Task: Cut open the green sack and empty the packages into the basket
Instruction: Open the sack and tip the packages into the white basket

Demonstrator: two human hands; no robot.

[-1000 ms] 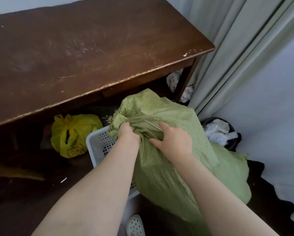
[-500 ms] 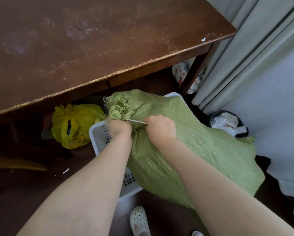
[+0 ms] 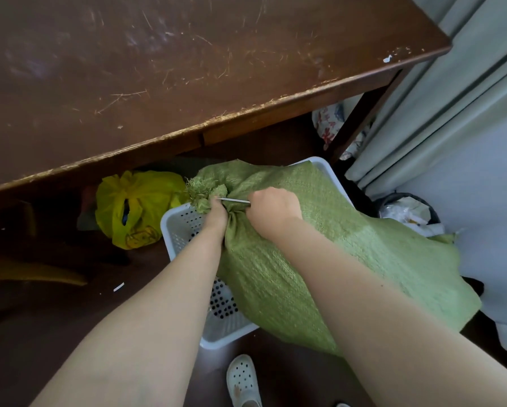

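A green woven sack [image 3: 349,259] lies across a white perforated basket [image 3: 184,230] on the floor. Its frayed, bunched neck [image 3: 205,192] points toward the table. My left hand [image 3: 217,215] is shut on the sack just below that neck. My right hand [image 3: 272,212] holds a thin metal blade [image 3: 234,200], whose tip touches the gathered neck beside my left fingers. The packages inside the sack are hidden.
A scratched brown wooden table [image 3: 187,69] overhangs the basket's far side. A yellow plastic bag [image 3: 134,207] lies under it to the left. A dark bin with white rubbish [image 3: 408,210] stands right, by grey curtains [image 3: 452,98]. A white clog [image 3: 243,380] is near the basket.
The sack has been lowered flatter onto the basket. My right hand has moved from resting on the sack to holding the blade against the neck. The view has tilted down.
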